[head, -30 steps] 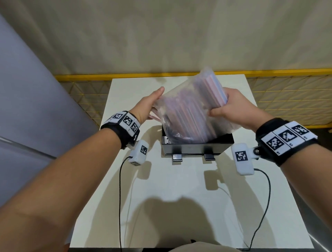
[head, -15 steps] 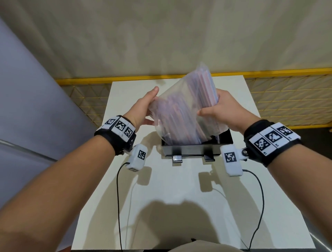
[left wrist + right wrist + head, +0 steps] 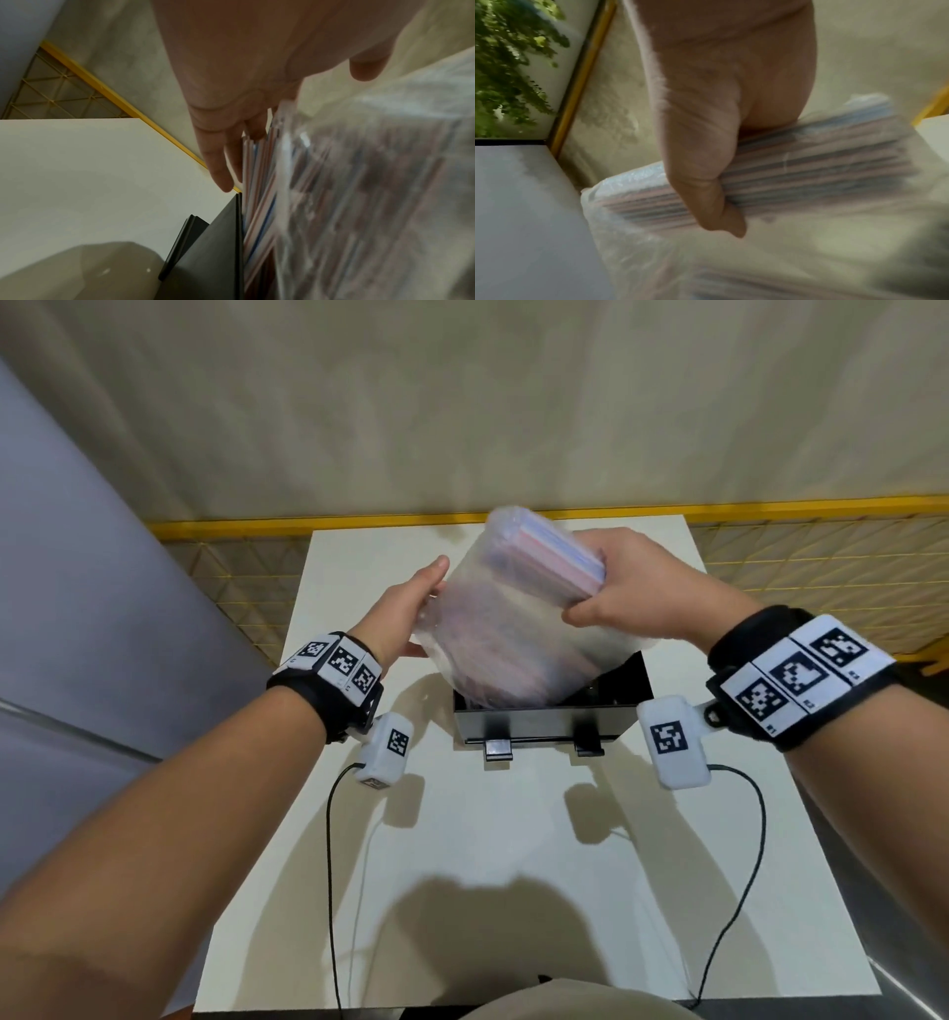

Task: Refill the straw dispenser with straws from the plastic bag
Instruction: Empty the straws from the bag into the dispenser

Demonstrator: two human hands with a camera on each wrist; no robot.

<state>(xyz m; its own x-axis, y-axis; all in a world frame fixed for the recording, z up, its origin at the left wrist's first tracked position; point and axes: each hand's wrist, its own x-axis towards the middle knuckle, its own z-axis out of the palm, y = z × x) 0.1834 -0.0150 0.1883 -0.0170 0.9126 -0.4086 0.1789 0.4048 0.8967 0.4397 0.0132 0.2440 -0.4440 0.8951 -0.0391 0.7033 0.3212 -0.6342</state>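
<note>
A clear plastic bag (image 3: 513, 629) full of red, white and blue striped straws (image 3: 259, 203) hangs tilted, its lower end inside the open black straw dispenser (image 3: 544, 721) on the white table (image 3: 513, 865). My right hand (image 3: 631, 593) grips the bag's upper end, thumb and fingers curled round the bundle (image 3: 795, 162). My left hand (image 3: 405, 613) lies flat against the bag's left side with straight fingers (image 3: 218, 158), touching the straws. In the left wrist view, straws slide down along the dispenser's black wall (image 3: 221, 243).
The dispenser stands mid-table, with two small black feet at its front. Cables from both wrist cameras trail over the near part of the table. A yellow mesh fence (image 3: 231, 567) runs behind and beside the table, a beige wall beyond it.
The bag has tipped steeper and its upper end has shifted left and up with my right hand. My left hand stays flat against the bag's side.
</note>
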